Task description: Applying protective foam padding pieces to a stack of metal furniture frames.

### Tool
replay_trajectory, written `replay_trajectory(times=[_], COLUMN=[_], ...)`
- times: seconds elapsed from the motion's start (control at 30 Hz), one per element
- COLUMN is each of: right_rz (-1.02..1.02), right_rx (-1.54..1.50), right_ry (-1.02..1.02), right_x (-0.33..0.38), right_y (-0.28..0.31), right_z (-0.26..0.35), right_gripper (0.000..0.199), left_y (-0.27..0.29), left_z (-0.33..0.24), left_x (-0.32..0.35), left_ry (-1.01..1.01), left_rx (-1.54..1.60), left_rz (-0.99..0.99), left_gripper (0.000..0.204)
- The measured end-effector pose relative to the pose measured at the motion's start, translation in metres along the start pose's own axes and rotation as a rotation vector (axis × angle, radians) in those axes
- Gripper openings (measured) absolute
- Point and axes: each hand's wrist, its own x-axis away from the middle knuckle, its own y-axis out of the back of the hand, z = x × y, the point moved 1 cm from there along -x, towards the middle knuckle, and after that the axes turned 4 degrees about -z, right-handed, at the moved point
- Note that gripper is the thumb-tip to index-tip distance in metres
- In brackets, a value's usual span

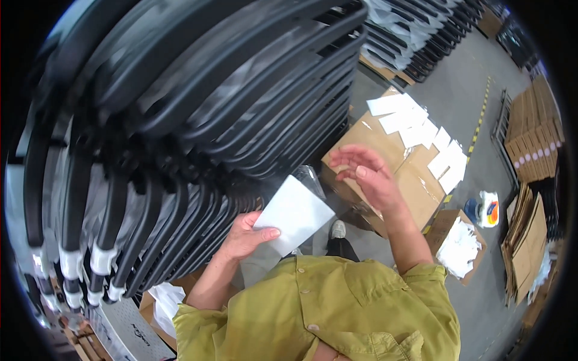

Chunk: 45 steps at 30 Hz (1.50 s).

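My left hand [248, 236] grips a white rectangular sheet [294, 215] at its lower left corner, thumb on top and fingers underneath. Whether it is one sheet or a thin stack, I cannot tell. Raised in front of the large cardboard box [378, 143], my right hand [368, 175] has its fingers loosely curved and apart, with nothing visible in it. Several white sheets [400, 119] lie spread over the far and right parts of the box top. Close by on the left rise stacked black tubular frames [253, 102], with clear plastic between them.
A small carton of crumpled white material [459, 248] stands right of the big box, near a blue and white container [483, 210]. Flattened cardboard [527, 240] and stacked cartons [533, 132] line the right side. Yellow-black tape [480, 120] marks the floor. Another frame stack [415, 30] stands behind.
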Motion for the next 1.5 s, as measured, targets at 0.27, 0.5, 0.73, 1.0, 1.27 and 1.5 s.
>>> replay_trajectory(times=[0.27, 0.5, 0.73, 1.0, 1.27, 1.5], right_rz=[0.413, 0.754, 1.021, 0.489, 1.216, 0.69], right_rx=[0.586, 0.659, -0.364, 0.561, 0.51, 0.183], right_ry=[-0.06, -0.098, -0.126, -0.111, -0.325, -0.577], right_x=[-0.023, -0.036, -0.032, -0.053, -0.021, -0.011], right_y=[-0.129, -0.164, -0.156, -0.114, -0.182, -0.224], right_z=[0.017, -0.002, -0.041, -0.056, -0.105, -0.192], right_gripper=[0.033, 0.01, 0.004, 0.033, 0.023, 0.021], left_y=[0.065, 0.08, 0.085, 0.057, 0.03, 0.132], left_z=[-0.012, -0.018, -0.013, -0.054, -0.061, -0.063], left_x=[0.085, 0.125, 0.146, 0.175, 0.17, 0.208], left_ry=[-0.058, -0.069, -0.104, -0.266, -0.323, -0.616], left_rx=[-0.188, -0.232, 0.255, -0.829, -1.149, -1.477], left_rz=[-0.089, -0.171, -0.228, -0.535, -0.554, -1.389], left_gripper=[0.021, 0.024, 0.029, 0.019, 0.022, 0.026])
